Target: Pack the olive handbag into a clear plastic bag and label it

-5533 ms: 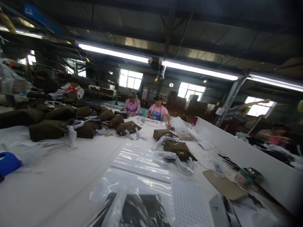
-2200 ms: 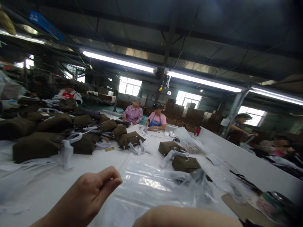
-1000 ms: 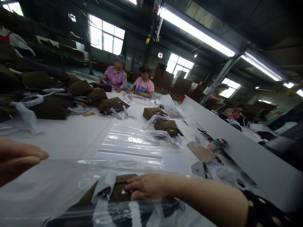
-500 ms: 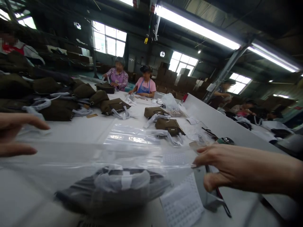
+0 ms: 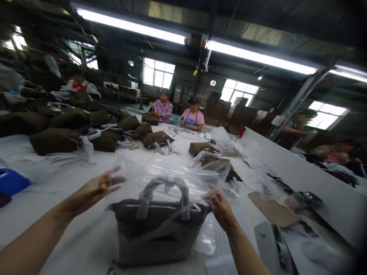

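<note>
An olive-dark handbag [image 5: 160, 236] stands upright on the white table in front of me, its two handles wrapped in pale sheeting. Around it is a clear plastic bag [image 5: 200, 173], whose loose top rises above the handles. At the plastic's left edge, my left hand [image 5: 99, 189] is open, fingers stretched out and slightly blurred. My right hand [image 5: 222, 206] is closed at the right side of the plastic, thumb and fingers pinching it near the handbag's top corner.
Several olive handbags [image 5: 54, 141] are piled at the left, with more ahead. A blue object [image 5: 13, 181] lies far left. On the right are a printed sheet [image 5: 233, 229], a grey device [image 5: 271, 248], brown card [image 5: 272, 208] and a jar [image 5: 304, 200]. Co-workers [image 5: 192, 116] sit across the table.
The handbag in its plastic has gone from lying low and tilted to standing upright. Both hands have moved closer together beside it, and the view has turned left.
</note>
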Available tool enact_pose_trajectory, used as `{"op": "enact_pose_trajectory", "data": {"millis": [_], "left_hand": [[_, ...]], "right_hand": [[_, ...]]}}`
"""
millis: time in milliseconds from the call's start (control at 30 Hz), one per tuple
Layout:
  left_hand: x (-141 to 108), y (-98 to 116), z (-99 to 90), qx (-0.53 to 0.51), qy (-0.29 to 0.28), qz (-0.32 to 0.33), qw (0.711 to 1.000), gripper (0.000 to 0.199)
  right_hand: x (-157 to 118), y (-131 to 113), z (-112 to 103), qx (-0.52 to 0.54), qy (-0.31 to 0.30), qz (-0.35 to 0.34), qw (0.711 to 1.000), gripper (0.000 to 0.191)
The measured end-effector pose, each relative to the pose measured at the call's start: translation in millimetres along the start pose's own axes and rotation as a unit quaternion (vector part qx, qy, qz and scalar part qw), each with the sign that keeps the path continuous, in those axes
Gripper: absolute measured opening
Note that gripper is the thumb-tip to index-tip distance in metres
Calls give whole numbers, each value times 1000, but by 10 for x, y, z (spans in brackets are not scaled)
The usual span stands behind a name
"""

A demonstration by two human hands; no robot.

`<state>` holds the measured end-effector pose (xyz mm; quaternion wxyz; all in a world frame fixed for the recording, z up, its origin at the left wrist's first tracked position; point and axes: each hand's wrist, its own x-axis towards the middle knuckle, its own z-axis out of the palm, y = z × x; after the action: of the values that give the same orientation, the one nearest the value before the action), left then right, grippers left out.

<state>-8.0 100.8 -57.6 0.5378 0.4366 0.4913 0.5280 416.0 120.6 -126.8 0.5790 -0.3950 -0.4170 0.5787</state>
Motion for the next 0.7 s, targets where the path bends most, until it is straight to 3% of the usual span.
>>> {"op": "enact_pose_trajectory", "data": {"millis": [67,133,167,267,367,433,567,633,700], "left_hand": [[75,-160,22,-61,-23,-22,998,50],[108,-233,-9,-114,14,-24,993,19],[108,-252,-34,-136,35,-22,990,14],[92,-282,-99,-171,69,-40,982,18],[166,-235,-76,-181,98,-53,977,18],[282,-92,-3,-183,113,-36,976,18],[485,361,85,-178,90,16,980,20],[476,462,16,-140,93,24,985,21],[379,345,-112,-82,111,3,990,16]], "right_hand": [[67,-31,90,24,44,-21,999,29],[69,-98,116,59,58,-42,996,29],[57,-128,111,71,49,-44,995,32],[46,-179,80,55,22,-32,998,36],[189,-233,128,17,57,-28,998,30],[368,-352,222,26,94,-32,995,27],[635,-762,334,63,132,-68,987,29],[581,-872,250,60,120,-81,988,28],[378,-771,84,32,89,-62,994,26]]}}
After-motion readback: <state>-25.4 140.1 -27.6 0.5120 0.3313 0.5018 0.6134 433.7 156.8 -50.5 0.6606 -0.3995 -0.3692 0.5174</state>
